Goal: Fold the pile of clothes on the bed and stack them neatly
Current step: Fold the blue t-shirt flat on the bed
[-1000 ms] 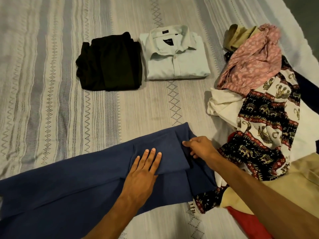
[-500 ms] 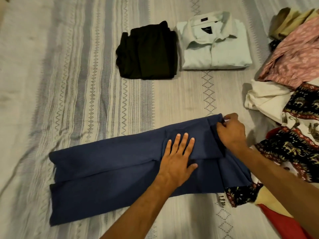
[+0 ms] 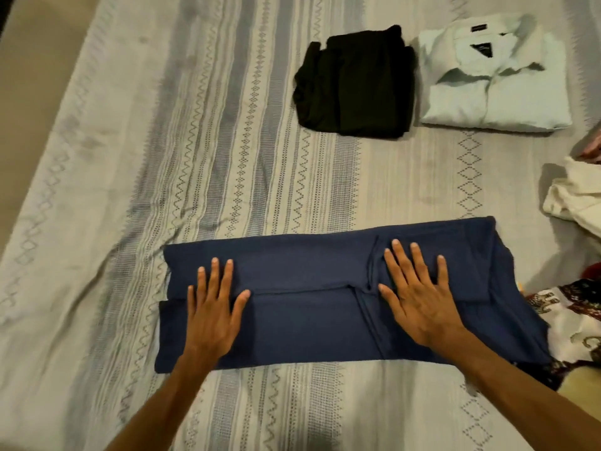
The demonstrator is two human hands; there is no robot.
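A navy blue garment (image 3: 302, 268) lies as a long folded band across the striped bed sheet (image 3: 201, 151). My left hand (image 3: 213, 307) presses flat on its left part with fingers spread. On the right part, over the fold seams, my right hand (image 3: 419, 294) lies flat, fingers also spread. Farther back sit a folded black garment (image 3: 356, 81) and, beside it on the right, a folded pale shirt (image 3: 494, 79) with its collar up.
Unfolded clothes crowd the right edge: a cream white piece (image 3: 579, 200), a patterned elephant-print fabric (image 3: 572, 317) touching the blue garment's right end, and a bit of pink (image 3: 593, 144). The bed's left edge (image 3: 42, 102) runs diagonally, with floor beyond it.
My right hand let go of the garment's right edge and now lies flat on it. My left hand slid left along the blue garment. The view shifted left.
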